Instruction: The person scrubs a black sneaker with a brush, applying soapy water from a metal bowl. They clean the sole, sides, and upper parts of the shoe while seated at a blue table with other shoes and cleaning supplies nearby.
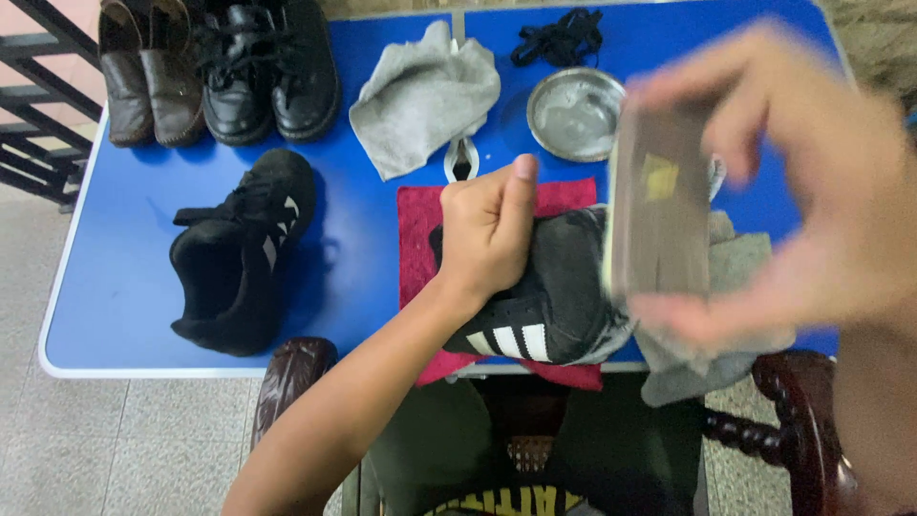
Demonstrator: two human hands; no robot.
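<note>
Blue tabletop (pixel 124 287) fills most of what I can see, with tiled floor below it. On a red cloth (pixel 415 229) near the front edge lies a black sneaker (pixel 544 306) with white stripes. The left hand (pixel 487 234) is closed over its upper, thumb raised. The right hand (pixel 812 191), blurred, has its fingers curled round a flat brush (pixel 659 210) just above the toe. I'd judge the sneaker light and soft-sided, so pinning it at the collar steadies it best. Its mate (pixel 239 258) sits well to the left.
</note>
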